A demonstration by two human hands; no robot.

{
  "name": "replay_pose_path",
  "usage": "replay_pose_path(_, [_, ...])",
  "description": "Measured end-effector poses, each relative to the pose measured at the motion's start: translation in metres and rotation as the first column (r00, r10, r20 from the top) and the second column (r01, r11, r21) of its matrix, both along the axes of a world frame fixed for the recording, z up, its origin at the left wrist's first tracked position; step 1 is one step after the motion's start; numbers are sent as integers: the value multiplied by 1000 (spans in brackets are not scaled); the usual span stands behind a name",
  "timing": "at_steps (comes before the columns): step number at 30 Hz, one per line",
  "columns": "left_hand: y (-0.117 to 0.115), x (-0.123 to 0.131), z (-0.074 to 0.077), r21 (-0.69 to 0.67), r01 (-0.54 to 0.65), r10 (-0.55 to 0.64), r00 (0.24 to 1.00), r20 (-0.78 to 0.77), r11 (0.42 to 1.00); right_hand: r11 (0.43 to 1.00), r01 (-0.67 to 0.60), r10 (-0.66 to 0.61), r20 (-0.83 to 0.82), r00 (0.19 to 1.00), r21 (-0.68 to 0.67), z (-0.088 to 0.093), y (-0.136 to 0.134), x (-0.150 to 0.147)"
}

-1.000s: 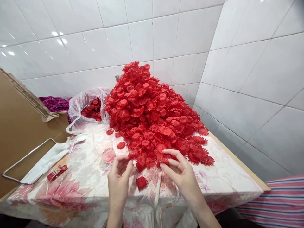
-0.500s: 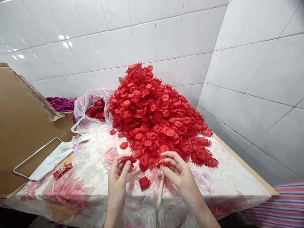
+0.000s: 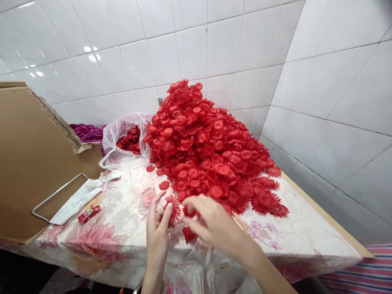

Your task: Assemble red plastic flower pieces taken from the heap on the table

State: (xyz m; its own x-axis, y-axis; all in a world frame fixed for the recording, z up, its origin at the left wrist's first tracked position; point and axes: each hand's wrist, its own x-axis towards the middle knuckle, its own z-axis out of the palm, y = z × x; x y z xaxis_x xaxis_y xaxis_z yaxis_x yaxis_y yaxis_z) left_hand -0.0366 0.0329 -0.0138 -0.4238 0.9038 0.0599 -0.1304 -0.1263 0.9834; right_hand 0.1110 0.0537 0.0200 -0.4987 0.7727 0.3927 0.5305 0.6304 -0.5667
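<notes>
My left hand [image 3: 159, 222] pinches a red fabric flower layer [image 3: 174, 209] with a toothed rim, thumb across its near edge. Just to its right, my right hand [image 3: 206, 220] reaches in with bent, blurred fingers. Red shows beside its fingertips, but I cannot tell whether it is held or lies behind them. Partly under the right hand, a single dark red flower piece [image 3: 189, 234] rests on the cloth. Beyond both hands rises a tall heap of red flower layers [image 3: 202, 143].
Left of the heap stand a clear plastic bag [image 3: 112, 157] of darker red pieces and a purple pile [image 3: 87, 132]. A cardboard box [image 3: 36, 163], a metal wire loop [image 3: 58, 194] and a small red packet [image 3: 88, 213] occupy the left side. Tiled walls enclose the table's back and right.
My right hand has moved left, close to the left hand. The flower layer in my left hand is now turned more upright. The view has shifted slightly.
</notes>
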Motion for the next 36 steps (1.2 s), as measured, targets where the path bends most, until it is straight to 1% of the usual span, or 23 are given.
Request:
replay_pose_path(2, [0, -1, 1, -15, 12, -11, 1000, 20, 1000, 993, -91, 99, 123, 987, -71, -9, -12, -2])
replay_pose_path(4, [0, 0, 1, -38, 13, -12, 999, 49, 999, 993, -95, 106, 170, 980, -69, -19, -17, -4])
replay_pose_path(5, [0, 0, 0, -49, -2, 5, 998, 62, 999, 995, -86, 93, 155, 984, -53, -23, -16, -5])
replay_pose_path(8, [0, 0, -1, -64, -58, 63, 994, 92, 996, 1000, -4, 4, -2, 1000, 24, -25, -4, -4])
replay_pose_path(11, [0, -2, -2, -53, -59, 63, 994, 90, 997, 969, 209, -190, -144, 971, 130, -17, 12, -2])
replay_pose_path(12, [0, -2, -2, -42, -56, 59, 995, 84, 998, 953, 261, -235, -176, 956, 150, -13, 14, -2])
replay_pose_path(13, [1, -2, -2, -26, -56, 58, 995, 75, 998, 950, 276, -245, -202, 948, 146, -11, 15, -3])
replay_pose_path(14, [1, -2, -1, -8, -58, 59, 996, 66, 998, 962, 251, -222, -223, 949, 109, -9, 13, -5])
replay_pose_path(16, [2, 0, 0, 22, -53, 52, 998, 47, 998, 991, 128, -130, -268, 955, -24, -10, 5, -11])
replay_pose_path(17, [2, 2, 0, 30, -45, 44, 998, 38, 999, 993, 67, -94, -296, 951, -100, -12, 0, -15])
replay_pose_path(19, [3, 6, 0, 41, -32, 31, 999, 28, 999, 982, 19, -88, -373, 923, -186, -19, -10, -21])
replay_pose_path(21, [2, 8, -1, 51, -49, 48, 999, 22, 997, 983, 39, -114, -434, 894, -178, -24, -16, -23])
replay_pose_path(22, [1, 8, -1, 60, -83, 82, 996, 24, 995, 987, 64, -126, -446, 886, -150, -26, -17, -21])
replay_pose_path(25, [-3, 2, 3, 99, -261, 257, 965, 47, 960, 979, 202, -185, -447, 875, -10, -26, -14, -9])
replay_pose_path(27, [-5, -6, 11, 176, -412, 411, 911, 42, 894, 927, 358, -259, -492, 831, 116, -23, -4, 0])
replay_pose_path(29, [0, -11, 22, 329, -506, 536, 844, -1, 797, 846, 480, -335, -470, 817, 232, -20, 10, 6])
replay_pose_path(30, [5, -13, 29, 426, -508, 574, 818, -34, 749, 822, 498, -369, -408, 835, 276, -19, 18, 7])
replay_pose_path(31, [13, -13, 35, 518, -466, 589, 803, -94, 717, 811, 493, -396, -324, 859, 315, -18, 25, 7])
replay_pose_path(32, [22, -13, 41, 590, -389, 588, 787, -188, 708, 807, 488, -414, -270, 869, 332, -17, 30, 7])
replay_pose_path(33, [32, -12, 47, 619, -265, 556, 758, -341, 740, 807, 480, -423, -232, 876, 344, -17, 33, 6])
replay_pose_path(34, [43, -13, 51, 558, -90, 477, 640, -602, 825, 804, 479, -425, -223, 877, 353, -17, 33, 6])
replay_pose_path(35, [53, -14, 56, 438, 49, 370, 453, -811, 898, 800, 481, -419, -239, 876, 359, -17, 30, 7])
replay_pose_path(36, [62, -17, 60, 364, 105, 301, 380, -875, 925, 795, 481, -408, -261, 875, 368, -19, 25, 9])
